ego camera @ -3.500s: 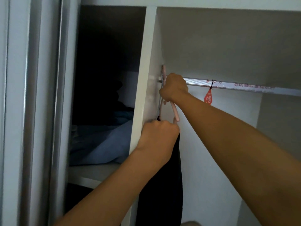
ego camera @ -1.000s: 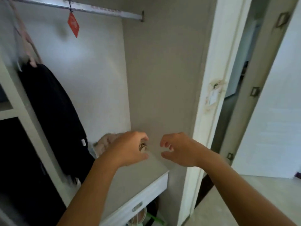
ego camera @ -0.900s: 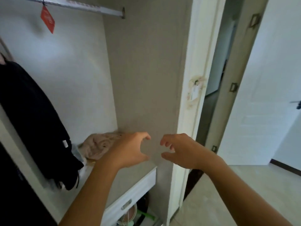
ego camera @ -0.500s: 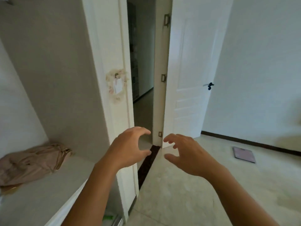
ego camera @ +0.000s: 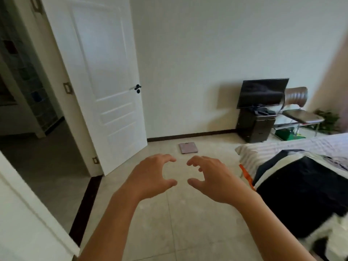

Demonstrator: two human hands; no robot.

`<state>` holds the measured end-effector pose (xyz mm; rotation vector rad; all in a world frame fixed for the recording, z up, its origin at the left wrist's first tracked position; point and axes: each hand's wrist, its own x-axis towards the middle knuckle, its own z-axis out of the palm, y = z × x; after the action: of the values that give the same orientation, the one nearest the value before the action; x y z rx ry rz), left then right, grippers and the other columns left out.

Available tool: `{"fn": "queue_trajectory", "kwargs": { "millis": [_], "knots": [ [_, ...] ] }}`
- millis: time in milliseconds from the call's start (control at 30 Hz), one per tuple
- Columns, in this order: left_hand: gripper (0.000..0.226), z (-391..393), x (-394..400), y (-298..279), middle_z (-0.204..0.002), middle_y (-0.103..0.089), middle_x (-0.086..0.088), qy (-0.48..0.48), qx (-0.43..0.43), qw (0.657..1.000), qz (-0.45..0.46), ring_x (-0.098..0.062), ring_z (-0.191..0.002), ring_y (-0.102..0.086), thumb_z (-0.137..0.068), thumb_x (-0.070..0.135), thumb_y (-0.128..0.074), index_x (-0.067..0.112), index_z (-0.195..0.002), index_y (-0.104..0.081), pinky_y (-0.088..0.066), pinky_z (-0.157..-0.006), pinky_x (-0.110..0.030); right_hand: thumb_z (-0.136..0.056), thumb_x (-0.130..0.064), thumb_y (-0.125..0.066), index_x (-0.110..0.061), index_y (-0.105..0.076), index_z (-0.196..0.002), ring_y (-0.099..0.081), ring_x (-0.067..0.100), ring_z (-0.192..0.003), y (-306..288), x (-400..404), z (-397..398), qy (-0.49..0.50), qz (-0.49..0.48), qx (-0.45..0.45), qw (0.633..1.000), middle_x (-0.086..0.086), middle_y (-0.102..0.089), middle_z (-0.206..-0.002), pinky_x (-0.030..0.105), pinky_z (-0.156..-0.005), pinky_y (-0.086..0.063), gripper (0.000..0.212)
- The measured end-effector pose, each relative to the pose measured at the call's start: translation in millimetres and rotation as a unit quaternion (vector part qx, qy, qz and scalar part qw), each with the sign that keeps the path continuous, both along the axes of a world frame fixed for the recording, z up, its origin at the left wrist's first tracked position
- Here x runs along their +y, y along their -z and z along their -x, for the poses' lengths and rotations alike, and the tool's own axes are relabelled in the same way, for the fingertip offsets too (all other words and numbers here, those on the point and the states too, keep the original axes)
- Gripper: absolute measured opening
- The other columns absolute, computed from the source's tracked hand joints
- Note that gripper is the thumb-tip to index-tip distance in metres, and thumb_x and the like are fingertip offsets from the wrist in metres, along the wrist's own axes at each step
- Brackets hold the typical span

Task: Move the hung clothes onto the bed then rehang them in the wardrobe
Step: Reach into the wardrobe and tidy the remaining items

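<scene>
so far the rehanging looks unfinished, judging by what lies on the bed (ego camera: pixel 267 151) at three o'clock: a dark garment (ego camera: pixel 305 187) is spread flat across it, with an orange strip (ego camera: pixel 246 176) peeping out at its near edge and pale cloth (ego camera: pixel 278 157) around it. that suggests the first half of the task, getting clothes onto the bed, is done at least for these pieces, and that the second half, carrying them to the wardrobe and hanging them, is what remains. how many garments are in that heap i cannot tell, as they overlap and the right edge is blurred. the wardrobe rail is out of view, so how much already hangs there cannot be judged.

both hands are held out in front at about six o'clock, over bare floor (ego camera: pixel 169 223), well apart from the bed. the left hand (ego camera: pixel 150 178) and right hand (ego camera: pixel 212 179) face each other, close but not touching, each with fingers loosely curved and thumb set opposite, like two halves of a ring. neither holds anything; the gap between finger and thumb is wide on both. the forearms run up from the bottom edge, roughly level with each other.

at twelve o'clock a scale (ego camera: pixel 188 147) lies on the floor, a door (ego camera: pixel 105 81) stands open at ten, and a tv (ego camera: pixel 261 93) sits at two.
</scene>
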<state>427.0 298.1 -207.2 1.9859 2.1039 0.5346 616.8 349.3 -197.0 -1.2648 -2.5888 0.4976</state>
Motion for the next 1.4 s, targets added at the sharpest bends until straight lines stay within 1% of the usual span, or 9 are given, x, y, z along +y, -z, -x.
{"fn": "queue_trajectory", "kwargs": {
  "millis": [100,300,467,633,733,833,1000,1200,1400],
  "knots": [
    [0.064,-56.2,41.1,6.0,-0.143,-0.049,0.017,0.069,0.006,0.998,0.005,-0.006,-0.129,-0.047,-0.079,0.049,-0.075,0.041,-0.136,-0.048,-0.039,-0.108,-0.031,-0.091,-0.045,-0.064,-0.033,-0.046,-0.137,-0.053,0.008,-0.118,4.7,16.8,-57.2,0.059,0.008,0.001,0.998,-0.012,-0.051,-0.138,0.029,-0.101,-0.046,0.051],
    [0.064,-157.6,117.8,17.5,-0.143,-0.05,0.017,0.206,0.017,0.978,0.025,-0.006,-0.129,-0.047,-0.08,0.048,-0.074,0.04,-0.137,-0.047,-0.041,-0.108,-0.032,-0.09,-0.046,-0.064,-0.035,-0.047,-0.136,-0.055,0.009,-0.116,16.8,41.8,-152.5,0.187,0.013,0.004,0.982,-0.012,-0.053,-0.137,0.031,-0.1,-0.048,0.05],
    [0.06,-223.8,175.5,24.3,-0.135,-0.057,0.015,0.32,0.004,0.947,0.03,-0.005,-0.121,-0.053,-0.08,0.043,-0.075,0.036,-0.135,-0.051,-0.043,-0.099,-0.026,-0.091,-0.042,-0.061,-0.034,-0.053,-0.13,-0.056,0.011,-0.111,25.5,64.0,-215.9,0.277,0.004,-0.001,0.961,-0.012,-0.057,-0.125,0.029,-0.093,-0.049,0.041],
    [0.056,-277.0,242.3,29.6,-0.128,-0.061,0.015,0.404,-0.006,0.914,0.044,-0.004,-0.116,-0.056,-0.08,0.046,-0.073,0.038,-0.132,-0.053,-0.049,-0.099,-0.033,-0.092,-0.038,-0.06,-0.031,-0.054,-0.129,-0.056,0.01,-0.109,26.3,95.2,-267.8,0.374,-0.021,0.003,0.927,-0.012,-0.058,-0.122,0.03,-0.092,-0.048,0.039],
    [0.06,-299.2,284.2,27.6,-0.124,-0.063,0.011,0.436,0.0,0.899,0.041,-0.006,-0.108,-0.06,-0.08,0.047,-0.073,0.037,-0.135,-0.05,-0.052,-0.093,-0.031,-0.091,-0.041,-0.062,-0.031,-0.051,-0.133,-0.055,0.012,-0.112,27.6,117.1,-291.8,0.413,0.0,-0.012,0.911,-0.011,-0.057,-0.127,0.03,-0.094,-0.047,0.044],
    [0.069,-321.4,323.6,27.9,-0.12,-0.065,0.002,0.466,0.015,0.883,0.051,-0.016,-0.101,-0.064,-0.081,0.046,-0.074,0.035,-0.141,-0.043,-0.051,-0.084,-0.027,-0.091,-0.042,-0.062,-0.031,-0.048,-0.136,-0.054,0.01,-0.113,32.5,139.2,-309.5,0.446,0.019,-0.017,0.895,-0.011,-0.054,-0.128,0.026,-0.092,-0.045,0.048],
    [0.072,-363.3,376.9,37.2,-0.137,-0.056,0.006,0.508,0.024,0.859,0.056,-0.012,-0.123,-0.054,-0.081,0.047,-0.073,0.035,-0.144,-0.039,-0.047,-0.101,-0.035,-0.09,-0.046,-0.061,-0.032,-0.045,-0.138,-0.053,0.009,-0.112,47.4,169.3,-341.3,0.491,0.047,-0.013,0.87,-0.011,-0.054,-0.128,0.028,-0.093,-0.047,0.052],
    [0.07,-428.9,434.3,53.9,-0.139,-0.054,0.007,0.545,0.029,0.835,0.073,-0.009,-0.127,-0.05,-0.083,0.047,-0.071,0.035,-0.144,-0.039,-0.043,-0.101,-0.028,-0.091,-0.045,-0.061,-0.032,-0.044,-0.139,-0.053,0.011,-0.116,56.0,221.4,-393.4,0.52,0.048,0.001,0.853,-0.01,-0.053,-0.13,0.028,-0.094,-0.045,0.053],
    [0.07,-512.5,503.1,68.7,-0.138,-0.054,0.008,0.54,0.024,0.837,0.082,-0.007,-0.127,-0.049,-0.083,0.048,-0.071,0.036,-0.144,-0.04,-0.043,-0.102,-0.028,-0.092,-0.043,-0.06,-0.031,-0.043,-0.14,-0.05,0.012,-0.122,64.6,297.2,-469.7,0.51,0.029,0.006,0.86,-0.009,-0.052,-0.136,0.028,-0.096,-0.042,0.052]
  ]
}}
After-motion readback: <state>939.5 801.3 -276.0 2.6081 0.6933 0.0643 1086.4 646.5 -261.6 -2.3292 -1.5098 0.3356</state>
